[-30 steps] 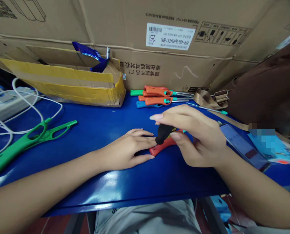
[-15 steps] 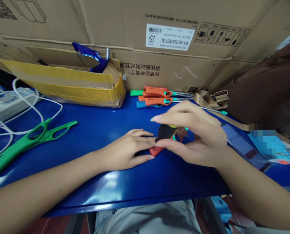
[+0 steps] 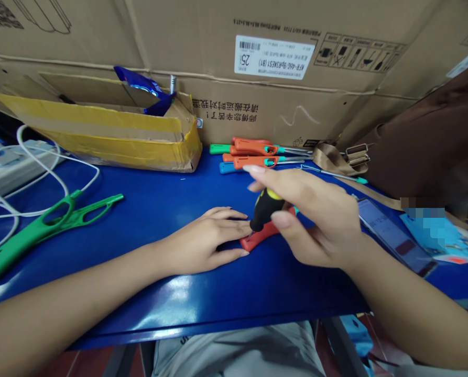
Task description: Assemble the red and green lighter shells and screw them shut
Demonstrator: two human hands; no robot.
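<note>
A red long-nosed gas lighter (image 3: 262, 235) lies on the blue table, and my left hand (image 3: 202, 242) keeps its handle end between thumb and fingers. My right hand (image 3: 320, 222) is closed on a stubby screwdriver (image 3: 262, 212) with a black and yellow handle. The screwdriver leans, its thin metal shaft pointing down at the lighter's handle end. The rest of the lighter runs under my right hand and is partly hidden. Green empty lighter casings (image 3: 41, 235) lie to the left, away from both hands.
Several orange, green and blue lighters (image 3: 253, 152) lie at the back. A yellow-taped carton (image 3: 139, 141) stands back left, near white cables (image 3: 61, 178) and a power strip (image 3: 17, 165). On the right are a phone (image 3: 393, 235), a blue packet (image 3: 434, 238) and a brown bag (image 3: 418, 136).
My right fingers have shifted around the screwdriver, so more of its handle and its shaft show. My left hand and the lighter have stayed in place.
</note>
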